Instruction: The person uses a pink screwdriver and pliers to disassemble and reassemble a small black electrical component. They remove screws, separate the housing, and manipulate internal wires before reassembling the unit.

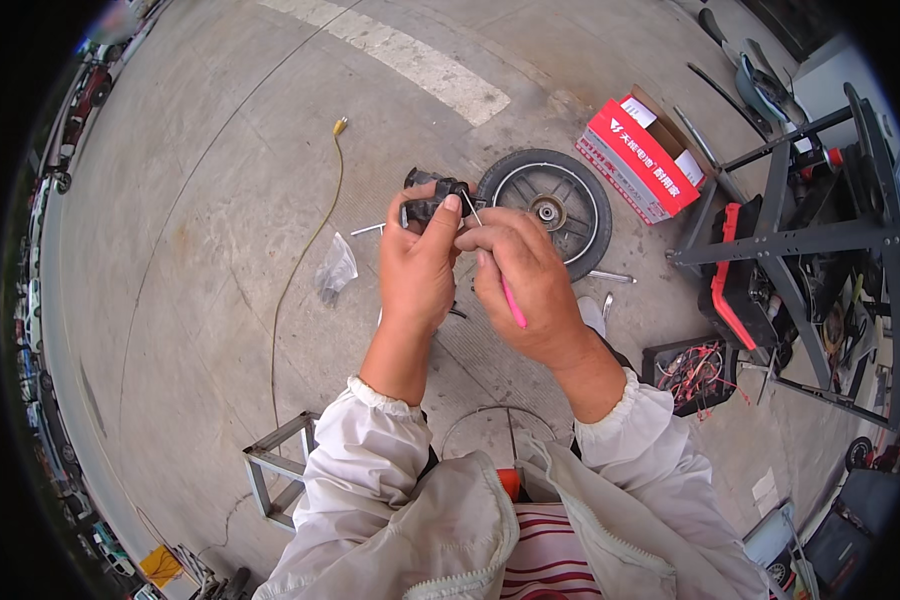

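Note:
My left hand is closed round a black, irregular part, its thumb pressed on the top; I cannot make out what kind of part it is. My right hand grips a small screwdriver by its pink handle. Its thin metal shaft slants up to the right side of the black part, where the tip seems to touch it. Just beyond my hands, a spoked wheel with a black tyre lies flat on the concrete floor. Fingers hide much of the black part's underside.
At the right stands a dark metal rack bearing a black and red case. A red cardboard box lies beyond the wheel. A tray of tangled wires, a clear plastic bag, a yellow cord and a metal frame surround me.

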The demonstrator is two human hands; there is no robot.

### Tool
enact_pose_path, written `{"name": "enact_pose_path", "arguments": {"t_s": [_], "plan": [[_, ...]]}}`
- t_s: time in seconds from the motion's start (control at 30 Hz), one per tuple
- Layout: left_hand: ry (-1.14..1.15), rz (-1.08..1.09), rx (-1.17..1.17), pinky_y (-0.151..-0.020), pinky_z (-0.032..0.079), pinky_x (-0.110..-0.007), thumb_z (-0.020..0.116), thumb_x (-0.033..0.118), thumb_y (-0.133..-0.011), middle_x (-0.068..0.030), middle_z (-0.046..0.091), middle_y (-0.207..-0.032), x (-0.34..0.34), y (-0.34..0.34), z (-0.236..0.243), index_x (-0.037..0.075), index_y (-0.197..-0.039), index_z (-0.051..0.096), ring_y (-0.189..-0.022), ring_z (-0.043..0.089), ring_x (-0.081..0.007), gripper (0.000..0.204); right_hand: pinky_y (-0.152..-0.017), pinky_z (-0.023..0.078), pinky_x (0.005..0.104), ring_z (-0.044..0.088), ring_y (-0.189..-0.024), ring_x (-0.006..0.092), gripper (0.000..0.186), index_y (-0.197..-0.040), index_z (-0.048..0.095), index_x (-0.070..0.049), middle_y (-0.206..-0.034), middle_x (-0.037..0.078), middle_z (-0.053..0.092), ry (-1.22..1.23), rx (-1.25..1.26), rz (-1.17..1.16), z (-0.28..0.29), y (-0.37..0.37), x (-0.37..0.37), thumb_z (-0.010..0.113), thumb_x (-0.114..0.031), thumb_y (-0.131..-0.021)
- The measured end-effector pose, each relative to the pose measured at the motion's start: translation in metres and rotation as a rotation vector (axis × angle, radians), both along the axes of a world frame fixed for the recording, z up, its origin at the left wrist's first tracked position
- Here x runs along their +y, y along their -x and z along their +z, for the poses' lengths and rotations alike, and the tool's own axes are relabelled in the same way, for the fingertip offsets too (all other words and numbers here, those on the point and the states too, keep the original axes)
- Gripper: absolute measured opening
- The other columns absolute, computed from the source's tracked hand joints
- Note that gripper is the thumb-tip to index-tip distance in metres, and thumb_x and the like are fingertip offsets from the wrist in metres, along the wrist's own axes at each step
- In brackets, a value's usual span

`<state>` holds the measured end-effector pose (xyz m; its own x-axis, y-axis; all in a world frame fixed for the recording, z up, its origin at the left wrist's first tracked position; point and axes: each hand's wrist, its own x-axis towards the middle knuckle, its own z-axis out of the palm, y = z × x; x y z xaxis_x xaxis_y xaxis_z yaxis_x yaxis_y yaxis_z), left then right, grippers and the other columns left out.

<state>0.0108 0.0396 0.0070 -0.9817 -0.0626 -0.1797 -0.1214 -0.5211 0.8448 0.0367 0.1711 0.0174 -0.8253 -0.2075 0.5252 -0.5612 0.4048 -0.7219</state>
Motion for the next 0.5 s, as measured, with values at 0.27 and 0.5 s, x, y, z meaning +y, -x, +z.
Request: {"name": "enact_pose_path", "arguments": {"t_s": [0.27, 0.5], "plan": [[-0.179, -0.027, -0.047, -0.076, 0.058, -0.032, 0.056, 0.010, -0.099, -0.0202, 0.066, -0.115, 0.0029, -0.0007, 0.0016, -0.001, -0.118, 0.045, -0.093, 0.068, -0.0223, 0.025, -0.091, 0.046, 0.0440, 0.055, -0.105, 0.0354, 0.027, -0.107, 0.057, -0.003, -0.114, 0.016, 0.055, -0.108, 0.081, -0.033, -0.0019, 0.0013, -0.0068, 0.065, 0.000, -0.081], [-0.375, -0.088, -0.063, -0.077, 0.059, -0.035, 0.053, 0.014, -0.100, -0.0221, 0.064, -0.117, -0.0038, -0.0007, 0.0005, 0.000, -0.114, 0.054, -0.094, 0.068, -0.0249, 0.019, -0.088, 0.048, 0.0433, 0.058, -0.099, 0.0350, 0.023, -0.105, 0.061, -0.003, -0.109, 0.015, 0.059, -0.020, 0.127, -0.004, 0.0013, 0.0006, -0.0086, 0.064, -0.001, -0.082]]}}
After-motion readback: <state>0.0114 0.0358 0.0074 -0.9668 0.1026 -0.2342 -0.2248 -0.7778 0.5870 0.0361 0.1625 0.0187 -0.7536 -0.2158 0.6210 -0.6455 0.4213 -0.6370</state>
